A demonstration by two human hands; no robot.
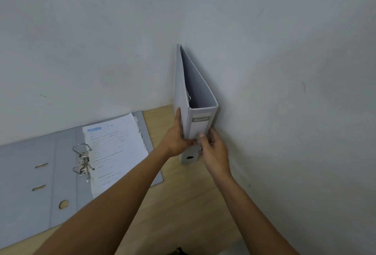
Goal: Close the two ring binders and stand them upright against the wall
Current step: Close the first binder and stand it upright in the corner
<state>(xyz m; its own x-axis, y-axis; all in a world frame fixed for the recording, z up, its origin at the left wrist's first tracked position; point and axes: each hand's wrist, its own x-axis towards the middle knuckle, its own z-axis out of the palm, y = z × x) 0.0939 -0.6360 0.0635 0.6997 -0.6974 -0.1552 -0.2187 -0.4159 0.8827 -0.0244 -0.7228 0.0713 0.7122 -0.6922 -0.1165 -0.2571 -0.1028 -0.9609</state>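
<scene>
A closed grey ring binder [200, 112] stands upright in the corner, its spine with a label facing me and its right cover against the right wall. My left hand [176, 137] grips its left cover and spine edge. My right hand [213, 148] holds the lower spine from the right. A second grey binder [40, 173] lies open flat on the wooden table at the left, its metal rings [83, 161] open and a stack of printed pages [116, 153] on its right half.
The wooden table [183, 203] meets a pale wall [101, 51] at the back and another wall [295, 91] on the right, forming a corner. The open binder's far edge touches the back wall.
</scene>
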